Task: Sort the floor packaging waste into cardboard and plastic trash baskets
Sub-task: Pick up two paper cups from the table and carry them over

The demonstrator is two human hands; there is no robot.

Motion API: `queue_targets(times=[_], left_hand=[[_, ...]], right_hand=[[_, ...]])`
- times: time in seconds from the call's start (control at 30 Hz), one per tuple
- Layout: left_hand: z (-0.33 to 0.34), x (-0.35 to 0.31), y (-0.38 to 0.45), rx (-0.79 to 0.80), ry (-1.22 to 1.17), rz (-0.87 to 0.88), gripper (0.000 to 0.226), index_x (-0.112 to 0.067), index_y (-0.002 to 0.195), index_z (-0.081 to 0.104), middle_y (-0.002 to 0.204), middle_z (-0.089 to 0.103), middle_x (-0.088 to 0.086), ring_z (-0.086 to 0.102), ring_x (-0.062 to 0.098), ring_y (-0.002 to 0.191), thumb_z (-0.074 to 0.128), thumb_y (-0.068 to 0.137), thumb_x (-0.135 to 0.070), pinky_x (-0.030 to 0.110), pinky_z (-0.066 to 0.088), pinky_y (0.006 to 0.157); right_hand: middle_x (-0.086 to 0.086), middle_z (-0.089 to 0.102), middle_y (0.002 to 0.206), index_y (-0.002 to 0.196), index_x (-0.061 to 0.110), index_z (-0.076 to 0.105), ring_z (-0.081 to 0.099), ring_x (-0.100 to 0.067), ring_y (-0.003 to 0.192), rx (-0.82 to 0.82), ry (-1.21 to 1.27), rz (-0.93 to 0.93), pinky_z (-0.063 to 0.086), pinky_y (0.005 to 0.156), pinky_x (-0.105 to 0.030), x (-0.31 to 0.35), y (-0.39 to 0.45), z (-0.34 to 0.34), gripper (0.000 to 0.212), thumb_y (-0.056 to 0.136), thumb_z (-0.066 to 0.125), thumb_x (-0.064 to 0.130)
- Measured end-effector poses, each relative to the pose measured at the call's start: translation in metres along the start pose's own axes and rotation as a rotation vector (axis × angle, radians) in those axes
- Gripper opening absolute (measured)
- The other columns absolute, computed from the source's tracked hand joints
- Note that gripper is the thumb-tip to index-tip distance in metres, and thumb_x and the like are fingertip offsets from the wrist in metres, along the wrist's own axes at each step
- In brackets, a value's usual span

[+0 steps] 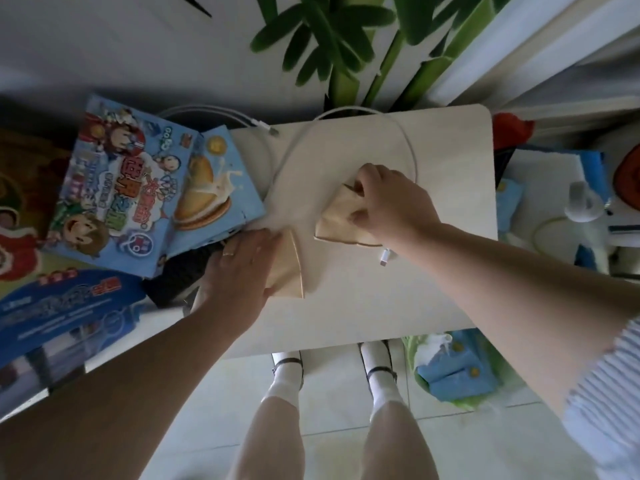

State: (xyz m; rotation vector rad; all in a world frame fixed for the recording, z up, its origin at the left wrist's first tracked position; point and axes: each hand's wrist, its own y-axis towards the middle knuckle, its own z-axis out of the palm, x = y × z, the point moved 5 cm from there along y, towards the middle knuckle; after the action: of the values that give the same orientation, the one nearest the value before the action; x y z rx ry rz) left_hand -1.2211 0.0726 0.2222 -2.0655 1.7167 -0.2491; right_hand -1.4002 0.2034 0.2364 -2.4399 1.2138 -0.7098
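Two tan cardboard pieces lie on a small beige table (363, 306). My left hand (239, 268) presses flat on the near-left cardboard piece (289, 271), fingers together. My right hand (384, 199) grips the crumpled cardboard piece (334, 216) at the table's middle. To the left, a black basket (180, 275) holds large blue printed snack boxes (138, 188). At the lower right, a green-lined basket (453, 372) contains blue plastic wrappers.
A white charging cable (412, 147) loops across the table, its plug near my right wrist. A green plant (332, 39) stands behind the table. Blue packaging and white items crowd the right side. My feet in white socks stand on pale floor tiles under the table's front edge.
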Motion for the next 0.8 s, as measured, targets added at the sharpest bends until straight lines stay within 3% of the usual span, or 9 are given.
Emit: queue_targets(times=[0.17,0.27,0.37,0.4,0.47,0.53,0.6,0.73,0.8], left_hand=[[0.006,-0.007,0.003,0.030,0.108,-0.099,0.103,-0.017,0.131,0.035,0.103,0.062,0.011,0.062,0.034,0.090,0.089,0.045,-0.033,0.044,0.049,0.075],[0.008,-0.011,0.001,0.082,0.016,-0.182,0.079,-0.023,0.122,0.032,0.102,0.064,0.005,0.065,0.030,0.091,0.083,0.062,-0.033,0.044,0.049,0.079],[-0.008,-0.014,-0.013,0.021,-0.403,-0.428,0.043,-0.017,0.120,0.044,0.109,0.059,0.002,0.059,0.028,0.102,0.066,0.084,-0.027,0.033,0.039,0.074],[-0.011,-0.015,-0.021,0.018,-0.522,-0.523,0.030,-0.016,0.113,0.049,0.101,0.057,0.000,0.057,0.028,0.100,0.062,0.087,-0.025,0.029,0.029,0.066],[-0.016,-0.015,-0.046,-0.051,-0.766,-0.679,0.013,-0.017,0.086,0.050,0.077,0.052,-0.004,0.053,0.030,0.084,0.062,0.086,-0.021,0.030,0.024,0.055],[-0.026,-0.015,-0.077,-0.187,-1.036,-0.824,0.015,-0.018,0.079,0.051,0.073,0.055,0.001,0.054,0.031,0.077,0.065,0.082,-0.015,0.030,0.038,0.057],[-0.043,-0.021,-0.116,-0.263,-1.280,-0.962,0.013,-0.015,0.091,0.057,0.084,0.064,0.005,0.060,0.030,0.084,0.065,0.081,-0.011,0.034,0.047,0.067],[-0.088,-0.045,-0.210,-0.420,-1.607,-1.151,0.017,-0.022,0.086,0.061,0.088,0.068,0.001,0.064,0.025,0.088,0.066,0.071,-0.018,0.045,0.054,0.085],[-0.111,-0.057,-0.255,-0.561,-1.726,-1.209,0.016,-0.022,0.083,0.063,0.086,0.069,0.000,0.065,0.021,0.084,0.063,0.067,-0.018,0.042,0.053,0.084]], right_hand=[[-0.004,0.055,0.113,0.110,0.012,0.046,0.053,-0.025,0.104,-0.007,0.092,-0.041,0.035,0.070,-0.028,-0.006,0.000,0.001,0.045,0.077,0.069,0.033],[0.002,0.055,0.099,0.099,0.017,0.042,0.056,-0.020,0.089,0.003,0.307,0.021,0.035,0.066,-0.026,-0.012,-0.010,0.001,0.041,0.076,0.072,0.032],[0.009,0.051,0.096,0.113,0.020,0.041,0.055,-0.014,0.078,0.055,0.613,0.175,0.041,0.052,-0.022,-0.013,-0.028,-0.004,0.050,0.077,0.073,0.029],[0.009,0.051,0.094,0.122,0.023,0.039,0.055,-0.011,0.076,0.089,0.710,0.241,0.043,0.049,-0.020,-0.011,-0.036,-0.007,0.054,0.078,0.072,0.027],[0.009,0.056,0.093,0.126,0.028,0.044,0.057,-0.012,0.081,0.167,0.866,0.320,0.051,0.062,-0.024,-0.003,-0.053,-0.011,0.049,0.082,0.066,0.025],[0.007,0.062,0.092,0.106,0.029,0.056,0.060,-0.016,0.087,0.240,0.912,0.330,0.050,0.077,-0.031,0.011,-0.074,-0.018,0.023,0.084,0.059,0.024],[0.002,0.065,0.091,0.090,0.027,0.059,0.061,-0.017,0.088,0.334,0.936,0.338,0.049,0.081,-0.033,0.031,-0.101,-0.033,0.005,0.086,0.055,0.027],[-0.002,0.064,0.099,0.093,0.022,0.059,0.060,-0.017,0.093,0.544,1.107,0.370,0.050,0.078,-0.028,0.092,-0.163,-0.068,0.007,0.090,0.056,0.027],[-0.004,0.064,0.097,0.096,0.017,0.058,0.061,-0.017,0.088,0.621,1.132,0.321,0.050,0.076,-0.027,0.125,-0.194,-0.085,0.007,0.090,0.058,0.020]])
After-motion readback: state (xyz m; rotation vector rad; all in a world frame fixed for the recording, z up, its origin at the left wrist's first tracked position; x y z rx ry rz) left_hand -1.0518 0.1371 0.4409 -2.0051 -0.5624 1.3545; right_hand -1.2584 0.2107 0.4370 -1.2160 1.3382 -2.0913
